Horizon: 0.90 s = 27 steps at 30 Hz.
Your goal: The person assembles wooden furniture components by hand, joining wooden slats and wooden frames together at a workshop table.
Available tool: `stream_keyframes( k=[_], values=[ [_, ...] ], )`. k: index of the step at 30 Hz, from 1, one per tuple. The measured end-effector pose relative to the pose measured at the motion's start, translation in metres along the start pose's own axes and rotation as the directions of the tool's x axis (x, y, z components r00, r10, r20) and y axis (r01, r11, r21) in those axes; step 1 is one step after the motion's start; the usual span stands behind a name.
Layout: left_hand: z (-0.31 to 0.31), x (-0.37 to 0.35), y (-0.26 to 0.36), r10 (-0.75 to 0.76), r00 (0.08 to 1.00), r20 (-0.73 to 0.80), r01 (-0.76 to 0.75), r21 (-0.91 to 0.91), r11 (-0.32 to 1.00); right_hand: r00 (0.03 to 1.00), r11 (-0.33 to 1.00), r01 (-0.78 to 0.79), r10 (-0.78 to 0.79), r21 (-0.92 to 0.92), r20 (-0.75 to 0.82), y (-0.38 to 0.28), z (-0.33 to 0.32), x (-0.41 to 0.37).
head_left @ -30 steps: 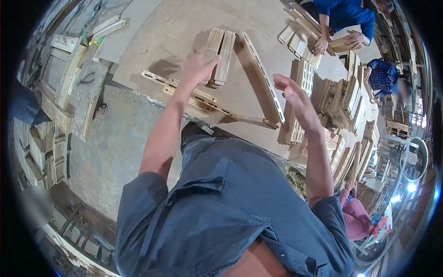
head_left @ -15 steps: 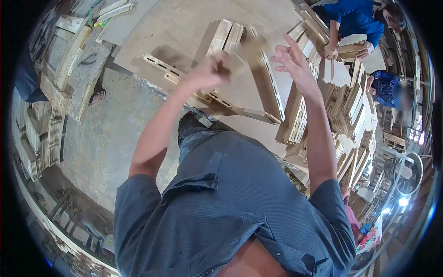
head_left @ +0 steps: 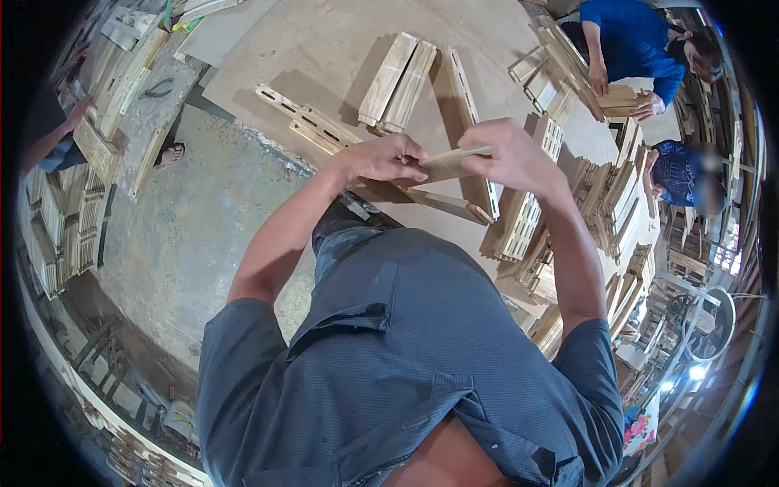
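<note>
Between my two hands is a short wooden slat (head_left: pixel 446 167), held level above the near side of the work table. My left hand (head_left: pixel 378 159) grips its left end with thumb and fingers. On the other end, my right hand (head_left: pixel 516 159) is closed from above. Slotted wooden strips (head_left: pixel 304 116) lie beyond my left hand, and another slotted strip (head_left: pixel 466 93) stretches away behind my right hand. A narrow wooden piece (head_left: pixel 450 203) rests just below the held slat. Farther back, two flat boards (head_left: pixel 398 81) lie side by side.
Stacks of wooden pieces (head_left: pixel 604 191) and slotted bars (head_left: pixel 527 211) crowd the table's right side. A co-worker in blue (head_left: pixel 629 40) handles boards at the upper right. At the left, another person's arm (head_left: pixel 61 134) reaches over a bench with pliers (head_left: pixel 159 88).
My right hand has come down and left from an open, raised pose and closed on the slat. The slat in my left hand, blurred earlier, is now steady between both hands.
</note>
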<state>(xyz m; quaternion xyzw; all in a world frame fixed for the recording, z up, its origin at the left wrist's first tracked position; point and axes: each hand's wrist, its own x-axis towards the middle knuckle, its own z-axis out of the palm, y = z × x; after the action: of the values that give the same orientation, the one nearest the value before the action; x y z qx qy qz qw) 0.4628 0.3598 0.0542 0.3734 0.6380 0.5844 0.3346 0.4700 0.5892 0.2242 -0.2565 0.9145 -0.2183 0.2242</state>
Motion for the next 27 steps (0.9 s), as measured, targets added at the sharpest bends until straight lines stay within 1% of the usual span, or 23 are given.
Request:
stream_keyframes(
  k=[1, 2, 3, 4, 5, 6, 7, 8, 10, 11, 13, 15, 16, 17, 18, 19, 20, 21, 22, 23, 25, 26, 27],
  values=[
    [0.0, 0.001, -0.004, 0.043, 0.999, 0.024, -0.044, 0.048, 0.998, 1.0, 1.0, -0.002, 0.002, 0.0, 0.002, -0.003, 0.002, 0.0],
    [0.001, 0.002, -0.008, 0.043, 0.999, 0.023, -0.044, 0.047, 0.998, 0.999, 0.996, 0.039, -0.038, -0.085, 0.008, -0.006, 0.003, 0.001],
    [-0.001, 0.002, -0.002, -0.01, 0.999, 0.036, 0.01, 0.01, 1.0, 0.996, 0.982, 0.084, -0.082, -0.168, 0.019, -0.008, 0.003, 0.003],
    [-0.002, 0.002, 0.001, -0.064, 0.997, 0.051, 0.066, -0.028, 0.997, 0.996, 0.982, 0.087, -0.085, -0.167, 0.022, -0.009, 0.003, 0.005],
    [0.0, 0.003, -0.006, -0.067, 0.997, 0.049, 0.069, -0.032, 0.997, 0.993, 0.977, 0.106, -0.095, -0.183, 0.066, -0.011, 0.003, 0.006],
    [0.003, 0.005, -0.012, -0.004, 0.999, 0.051, 0.003, 0.021, 1.0, 0.989, 0.972, 0.124, -0.104, -0.199, 0.109, -0.012, 0.002, 0.007],
    [0.004, 0.007, -0.018, 0.061, 0.997, 0.056, -0.065, 0.075, 0.995, 0.988, 0.972, 0.125, -0.104, -0.199, 0.112, -0.015, 0.002, 0.009],
    [0.004, 0.006, -0.024, 0.061, 0.997, 0.056, -0.065, 0.072, 0.995, 0.985, 0.967, 0.149, -0.127, -0.207, 0.119, -0.02, 0.003, 0.012],
    [-0.001, -0.003, -0.016, -0.053, 0.993, 0.104, 0.051, 0.02, 0.998, 0.98, 0.961, 0.173, -0.147, -0.214, 0.131, -0.026, 0.003, 0.016],
    [0.0, -0.006, -0.013, -0.055, 0.994, 0.099, 0.054, 0.012, 0.998, 0.98, 0.96, 0.177, -0.153, -0.216, 0.124, -0.028, 0.004, 0.017],
    [0.001, -0.012, -0.012, 0.056, 0.998, 0.012, -0.054, -0.141, 0.989, 0.977, 0.958, 0.195, -0.17, -0.213, 0.128, -0.033, 0.005, 0.021],
    [0.003, -0.011, -0.018, 0.067, 0.998, 0.005, -0.066, -0.161, 0.985, 0.983, 0.948, 0.169, -0.142, -0.268, 0.115, -0.038, 0.006, 0.022],
    [0.004, -0.009, -0.02, 0.086, 0.996, 0.006, -0.083, -0.178, 0.98, 0.982, 0.948, 0.174, -0.147, -0.265, 0.118, -0.04, 0.006, 0.023],
    [0.002, -0.009, -0.021, 0.083, 0.997, 0.002, -0.081, -0.178, 0.981, 0.977, 0.942, 0.163, -0.113, -0.292, 0.182, -0.04, 0.004, 0.022],
    [0.0, -0.009, -0.014, 0.042, 0.999, 0.034, -0.04, -0.069, 0.997, 0.966, 0.934, 0.155, -0.076, -0.321, 0.246, -0.042, 0.004, 0.022],
    [0.0, -0.01, -0.01, -0.001, 0.998, 0.061, -0.001, 0.038, 0.999, 0.964, 0.933, 0.161, -0.079, -0.321, 0.253, -0.044, 0.005, 0.022],
    [0.002, -0.011, -0.012, -0.001, 0.999, 0.054, 0.0, 0.031, 1.0, 0.967, 0.929, 0.185, -0.113, -0.32, 0.229, -0.048, 0.008, 0.02],
    [0.005, -0.014, -0.012, 0.08, 0.997, 0.016, -0.08, 0.001, 0.997, 0.968, 0.926, 0.206, -0.145, -0.317, 0.206, -0.052, 0.011, 0.019],
    [0.007, -0.016, -0.012, 0.159, 0.987, -0.023, -0.159, -0.023, 0.987, 0.966, 0.927, 0.208, -0.145, -0.313, 0.214, -0.056, 0.016, 0.019],
    [0.006, -0.021, -0.013, 0.156, 0.988, -0.023, -0.156, -0.03, 0.987, 0.961, 0.93, 0.232, -0.174, -0.286, 0.214, -0.063, 0.022, 0.021],
    [-0.003, -0.03, 0.005, 0.054, 0.995, 0.084, -0.065, 0.135, 0.989, 0.953, 0.936, 0.267, -0.221, -0.232, 0.206, -0.076, 0.035, 0.022],
    [-0.001, -0.034, -0.002, 0.055, 0.994, 0.089, -0.067, 0.127, 0.99, 0.956, 0.933, 0.255, -0.205, -0.253, 0.21, -0.084, 0.036, 0.023],
    [0.002, -0.039, -0.007, 0.173, 0.984, -0.043, -0.165, 0.145, 0.976, 0.957, 0.936, 0.249, -0.198, -0.25, 0.213, -0.082, 0.038, 0.025]
  ],
)
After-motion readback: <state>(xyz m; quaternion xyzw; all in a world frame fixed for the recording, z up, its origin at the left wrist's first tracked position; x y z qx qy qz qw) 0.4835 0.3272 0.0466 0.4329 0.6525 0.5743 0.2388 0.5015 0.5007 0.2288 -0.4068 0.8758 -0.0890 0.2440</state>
